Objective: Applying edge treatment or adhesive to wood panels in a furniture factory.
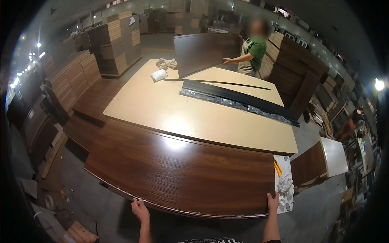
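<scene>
A long dark brown wood-grain panel lies in front of me, with a thin shiny line along its near edge. My left hand is closed at that near edge, left of the middle, its fingers bent against the rim. At the panel's near right corner my right hand grips the edge, thumb uppermost; its underside fingers are hidden. Beside the right end sits a white board bearing an orange utility knife and a crumpled white cloth.
Beyond is a pale tabletop with black strips in clear wrap, a white roll and a rag. Across it, a person in green holds a large brown board. Stacked panels stand left; more stacks stand right.
</scene>
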Demonstrator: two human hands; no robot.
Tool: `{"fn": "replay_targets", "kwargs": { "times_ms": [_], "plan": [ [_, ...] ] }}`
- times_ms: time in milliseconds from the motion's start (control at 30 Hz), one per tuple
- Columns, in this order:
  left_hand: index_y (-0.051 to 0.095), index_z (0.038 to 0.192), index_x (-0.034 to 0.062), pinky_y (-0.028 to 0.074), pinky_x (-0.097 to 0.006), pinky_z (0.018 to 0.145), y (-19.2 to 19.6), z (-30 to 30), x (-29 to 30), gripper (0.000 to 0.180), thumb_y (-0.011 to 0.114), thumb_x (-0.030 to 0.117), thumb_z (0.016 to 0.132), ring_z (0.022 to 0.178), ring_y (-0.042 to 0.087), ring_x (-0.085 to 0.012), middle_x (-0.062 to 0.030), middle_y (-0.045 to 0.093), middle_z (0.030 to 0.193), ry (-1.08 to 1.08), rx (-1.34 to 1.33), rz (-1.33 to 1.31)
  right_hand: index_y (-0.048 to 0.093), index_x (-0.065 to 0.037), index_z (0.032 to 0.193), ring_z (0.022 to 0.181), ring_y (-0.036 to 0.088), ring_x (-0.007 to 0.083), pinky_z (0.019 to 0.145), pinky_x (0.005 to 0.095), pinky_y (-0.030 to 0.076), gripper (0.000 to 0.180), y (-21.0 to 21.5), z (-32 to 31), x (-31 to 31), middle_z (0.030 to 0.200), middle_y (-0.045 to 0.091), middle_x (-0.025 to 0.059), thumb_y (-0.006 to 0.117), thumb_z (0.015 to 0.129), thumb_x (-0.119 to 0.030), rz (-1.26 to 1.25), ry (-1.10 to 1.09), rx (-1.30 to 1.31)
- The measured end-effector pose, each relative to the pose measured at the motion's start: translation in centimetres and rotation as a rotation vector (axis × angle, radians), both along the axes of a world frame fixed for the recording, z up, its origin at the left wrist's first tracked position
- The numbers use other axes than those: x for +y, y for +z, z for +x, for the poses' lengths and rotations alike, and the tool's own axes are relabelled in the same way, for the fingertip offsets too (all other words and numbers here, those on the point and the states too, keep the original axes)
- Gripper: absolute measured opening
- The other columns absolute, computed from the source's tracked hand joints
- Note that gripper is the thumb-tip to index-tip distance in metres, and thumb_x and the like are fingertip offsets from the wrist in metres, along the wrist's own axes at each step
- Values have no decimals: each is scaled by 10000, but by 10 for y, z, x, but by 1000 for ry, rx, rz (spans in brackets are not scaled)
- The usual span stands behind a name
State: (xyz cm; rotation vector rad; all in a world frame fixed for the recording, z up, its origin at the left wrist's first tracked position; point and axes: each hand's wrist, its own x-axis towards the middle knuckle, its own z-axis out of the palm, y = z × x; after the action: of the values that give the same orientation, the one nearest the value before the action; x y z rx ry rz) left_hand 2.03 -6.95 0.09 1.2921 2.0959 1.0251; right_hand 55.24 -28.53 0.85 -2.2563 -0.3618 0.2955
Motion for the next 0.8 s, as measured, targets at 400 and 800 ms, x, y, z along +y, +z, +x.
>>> {"fn": "replay_targets", "kwargs": {
  "times_ms": [400, 800],
  "plan": [
    [555, 910, -22, 422, -456, 735, -9, -10, 97, 263, 587, 231, 844, 812, 550, -385, -208, 568, 835, -198, 130, 48, 373, -27, 1339, 1302, 310, 328, 1050, 492, 269, 746, -19, -14, 42, 1391, 362, 168, 648, 769, -420, -362, -51, -182],
    [537, 1149, -4, 431, -343, 786, -7, 16, 209, 354, 557, 145, 828, 877, 590, -275, -180, 629, 940, -235, -289, -99, 334, 136, 1312, 1316, 305, 356, 1085, 386, 246, 868, -14, 46, 123, 1389, 326, 284, 602, 800, -511, -233, 165, -62]
  ]
}}
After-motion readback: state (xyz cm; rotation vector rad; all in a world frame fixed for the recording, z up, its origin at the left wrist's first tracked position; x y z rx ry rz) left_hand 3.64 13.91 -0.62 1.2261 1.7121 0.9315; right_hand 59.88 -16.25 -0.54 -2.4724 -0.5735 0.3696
